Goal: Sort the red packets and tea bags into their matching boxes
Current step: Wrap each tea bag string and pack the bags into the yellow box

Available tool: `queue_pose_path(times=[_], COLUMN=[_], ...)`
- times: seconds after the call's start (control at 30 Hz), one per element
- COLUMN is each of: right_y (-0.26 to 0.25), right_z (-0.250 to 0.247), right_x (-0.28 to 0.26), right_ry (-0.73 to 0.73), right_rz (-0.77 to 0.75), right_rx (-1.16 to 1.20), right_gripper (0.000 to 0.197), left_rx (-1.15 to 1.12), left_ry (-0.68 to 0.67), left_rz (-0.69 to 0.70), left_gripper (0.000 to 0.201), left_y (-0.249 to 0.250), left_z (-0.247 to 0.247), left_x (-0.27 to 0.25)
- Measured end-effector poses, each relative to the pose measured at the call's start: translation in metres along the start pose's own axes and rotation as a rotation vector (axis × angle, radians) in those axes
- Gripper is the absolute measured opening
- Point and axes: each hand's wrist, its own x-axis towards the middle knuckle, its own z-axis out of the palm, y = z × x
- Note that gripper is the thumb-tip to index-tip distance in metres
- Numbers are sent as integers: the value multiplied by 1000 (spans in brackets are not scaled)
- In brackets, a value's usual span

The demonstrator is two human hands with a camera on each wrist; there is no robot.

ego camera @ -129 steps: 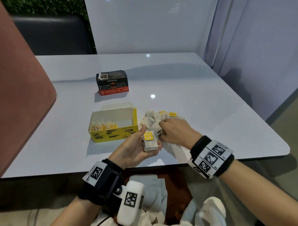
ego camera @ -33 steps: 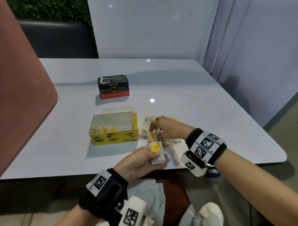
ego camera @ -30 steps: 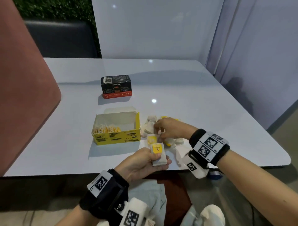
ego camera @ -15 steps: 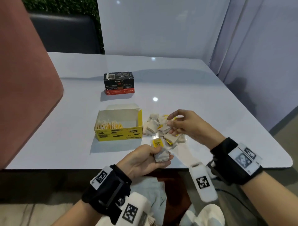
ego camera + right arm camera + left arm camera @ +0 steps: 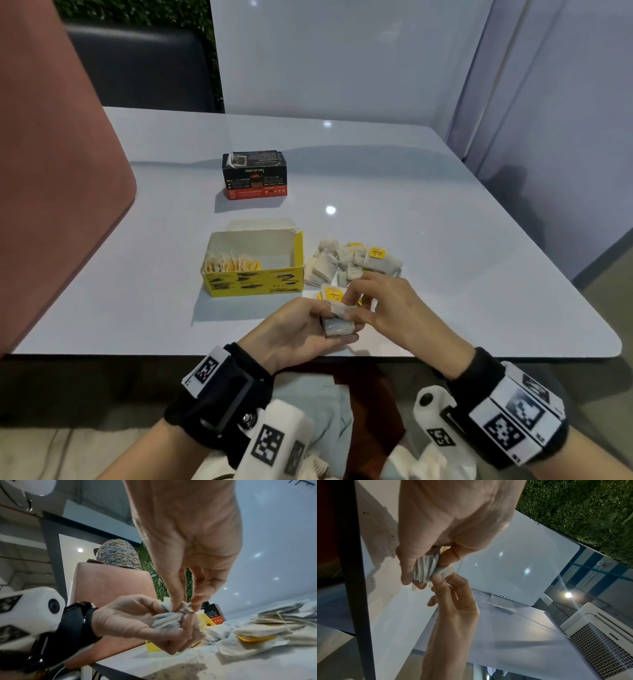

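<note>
My left hand (image 5: 305, 330) grips a stack of tea bags (image 5: 337, 325) over the table's near edge; the same stack of tea bags (image 5: 169, 620) shows in the right wrist view, as does the stack of tea bags (image 5: 426, 569) from the left wrist. My right hand (image 5: 376, 305) pinches one tea bag (image 5: 178, 608) on top of that stack. A loose pile of tea bags (image 5: 352, 263) with yellow tags lies just beyond the hands. An open yellow box (image 5: 253, 263) left of the pile holds a row of tea bags at its left end. A shut black and red box (image 5: 255, 174) stands farther back.
A pink chair back (image 5: 51, 171) rises at the left of the white table (image 5: 445, 240). Loose tea dust (image 5: 180, 669) lies on the table near its front edge. White panels close the far and right sides.
My right hand has come back from the loose pile with a tea bag and now sets it on the stack in my left hand. The stack has grown since the earliest frame.
</note>
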Motion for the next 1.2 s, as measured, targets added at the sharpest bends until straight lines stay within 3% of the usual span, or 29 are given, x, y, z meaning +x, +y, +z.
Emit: queue_pose_path(times=[0.27, 0.3, 0.4, 0.47, 0.53, 0.63, 0.7, 0.8, 0.87, 0.97, 1.2], right_y=[-5, -4, -2, -2, 0, 10, 13, 8, 0, -13, -67], right_z=[9, 11, 16, 13, 10, -5, -18, -26, -26, -28, -37], right_x=[-15, -16, -21, -23, -22, -9, 2, 15, 19, 27, 78], right_ry=[138, 138, 90, 81, 74, 110, 34, -326, -424, -356, -133], right_rz=[-218, -251, -299, -336, -318, -154, -56, 42, -5, -113, -256], right_rx=[-199, -246, -378, -395, -271, 57, 122, 184, 213, 189, 276], right_gripper=[14, 8, 27, 25, 24, 26, 21, 52, 54, 39, 28], left_rx=[27, 16, 0, 28, 89, 224, 354, 579, 721, 908, 1171], left_ry=[-14, -29, -81, -84, -58, -33, -45, -84, -43, 49, 438], left_rz=[18, 22, 29, 35, 43, 70, 85, 152, 192, 235, 538], left_gripper=[32, 33, 37, 31, 22, 22, 25, 49, 75, 108, 103], left_y=[-1, -1, 1, -1, -2, -3, -2, -1, 0, 7, 68], left_z=[0, -1, -3, -3, -2, -2, -1, 3, 4, -3, -13], left_x=[0, 1, -1, -1, -3, -5, -9, -16, -22, -30, -66])
